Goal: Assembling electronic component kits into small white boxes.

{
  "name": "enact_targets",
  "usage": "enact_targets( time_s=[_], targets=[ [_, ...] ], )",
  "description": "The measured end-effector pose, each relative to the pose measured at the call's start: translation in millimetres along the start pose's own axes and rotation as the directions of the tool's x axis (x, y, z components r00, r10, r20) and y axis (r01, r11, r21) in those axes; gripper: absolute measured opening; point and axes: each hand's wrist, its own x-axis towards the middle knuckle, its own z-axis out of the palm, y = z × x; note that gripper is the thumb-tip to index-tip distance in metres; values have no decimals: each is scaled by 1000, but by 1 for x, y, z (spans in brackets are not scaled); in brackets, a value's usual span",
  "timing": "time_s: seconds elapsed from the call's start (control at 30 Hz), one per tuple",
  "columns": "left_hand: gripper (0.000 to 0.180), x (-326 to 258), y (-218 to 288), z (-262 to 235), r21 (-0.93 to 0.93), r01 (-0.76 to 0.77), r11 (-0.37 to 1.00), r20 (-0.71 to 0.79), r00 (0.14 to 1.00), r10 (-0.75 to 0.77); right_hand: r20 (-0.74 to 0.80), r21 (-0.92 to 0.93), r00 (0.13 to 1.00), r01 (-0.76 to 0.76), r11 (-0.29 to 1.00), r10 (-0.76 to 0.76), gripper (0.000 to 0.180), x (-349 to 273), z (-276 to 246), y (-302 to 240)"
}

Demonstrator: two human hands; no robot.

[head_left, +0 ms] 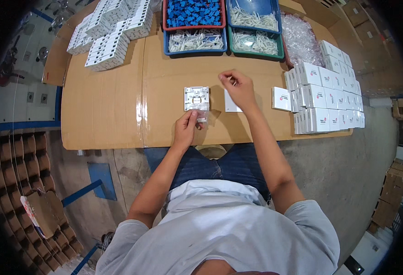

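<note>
Near the table's front edge my left hand [186,129] pinches a small clear plastic bag [203,114] with something pale in it. The bag overlaps the lower edge of a white square frame [196,95] that has a round opening in its middle. To the right, my right hand [239,89] is raised over a flat white square plate [231,104]. Its fingers are curled together, and whatever is between them is too small to make out. Part of the plate is hidden under that hand and wrist.
Stacks of white parts [107,48] stand at the far left. At the back are a red tray [164,18] of blue pieces, blue and green trays [256,54] of white pieces, and a heap of clear bags [300,39]. White boxes [320,97] are piled on the right.
</note>
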Motion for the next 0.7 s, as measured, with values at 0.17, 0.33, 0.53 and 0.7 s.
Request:
enact_targets(
  time_s=[0.17, 0.33, 0.53, 0.7],
  targets=[
    [34, -2, -1, -1, 17, -9, 1000, -23, 1000, 9, -215, -281, 947, 176, 943, -241, 18, 82, -39, -5],
    [33, -5, 2, 1, 52, -18, 999, -11, 1000, 19, -331, -443, 904, 105, 890, -272, 21, 161, -77, 20],
    [33, -7, 0, 2, 62, -18, 998, -33, 999, 20, -276, -579, 935, 23, 815, -223, 25, 203, -92, 59],
    [34, -7, 2, 3, 103, -32, 994, -12, 999, 33, -223, -619, 967, -41, 784, -126, 27, 205, -81, 68]
  ],
)
